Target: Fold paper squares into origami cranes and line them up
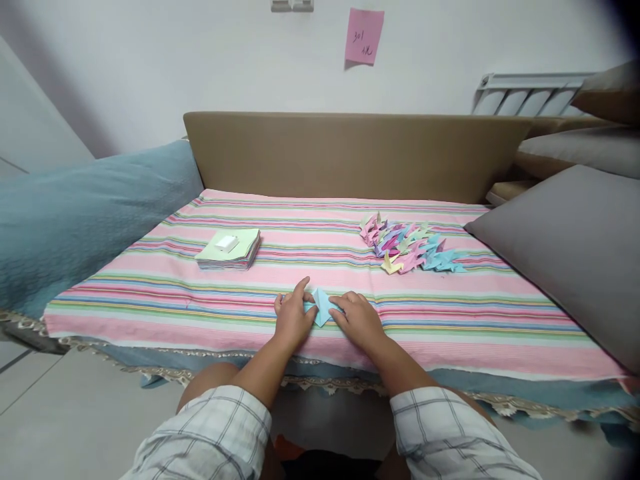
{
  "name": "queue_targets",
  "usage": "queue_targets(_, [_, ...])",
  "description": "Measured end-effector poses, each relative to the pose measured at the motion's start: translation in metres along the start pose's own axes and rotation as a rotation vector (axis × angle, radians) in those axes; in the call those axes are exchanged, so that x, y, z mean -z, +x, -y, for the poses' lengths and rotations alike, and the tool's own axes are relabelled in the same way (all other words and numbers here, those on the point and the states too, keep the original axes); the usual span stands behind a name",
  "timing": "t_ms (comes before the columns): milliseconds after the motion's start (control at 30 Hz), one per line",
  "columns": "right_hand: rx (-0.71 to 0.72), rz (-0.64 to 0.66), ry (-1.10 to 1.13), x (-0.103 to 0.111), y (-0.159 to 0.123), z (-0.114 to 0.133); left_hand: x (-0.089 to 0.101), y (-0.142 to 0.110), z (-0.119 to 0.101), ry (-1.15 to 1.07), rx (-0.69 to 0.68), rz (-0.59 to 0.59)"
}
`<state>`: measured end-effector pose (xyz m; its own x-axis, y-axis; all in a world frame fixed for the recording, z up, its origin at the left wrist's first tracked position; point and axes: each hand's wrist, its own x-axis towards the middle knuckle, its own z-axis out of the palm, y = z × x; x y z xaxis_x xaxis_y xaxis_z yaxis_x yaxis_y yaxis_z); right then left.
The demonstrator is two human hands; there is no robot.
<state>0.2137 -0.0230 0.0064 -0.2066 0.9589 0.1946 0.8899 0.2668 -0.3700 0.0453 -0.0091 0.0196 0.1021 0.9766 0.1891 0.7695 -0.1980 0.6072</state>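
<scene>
A small light-blue folded paper (321,306) lies on the pink striped cloth (450,320) near its front edge. My left hand (293,317) presses on its left side, with the forefinger stretched out past the paper's top. My right hand (357,319) holds its right side, fingers curled down onto the fold. Both hands pinch the paper against the cloth.
A stack of coloured paper squares (230,250) with a small white object on top sits to the left. A heap of several folded paper shapes (410,247) lies at the right. Grey cushions (575,247) stand right, a blue cushion (75,213) left. A pink note (364,37) hangs on the wall.
</scene>
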Motion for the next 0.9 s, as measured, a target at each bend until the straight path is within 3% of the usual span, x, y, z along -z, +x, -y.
queue_targets(533, [0.001,-0.006,-0.02,0.002,0.0,0.003,-0.005,0.004,0.002,0.032,-0.126,-0.015])
queue_targets(733, [0.007,0.0,-0.006,0.002,0.0,0.003,-0.001,0.021,0.011,0.033,-0.272,0.077])
queue_targets(900, [0.015,0.006,0.007,0.001,0.001,0.0,-0.001,0.035,0.015,-0.121,-0.261,0.15])
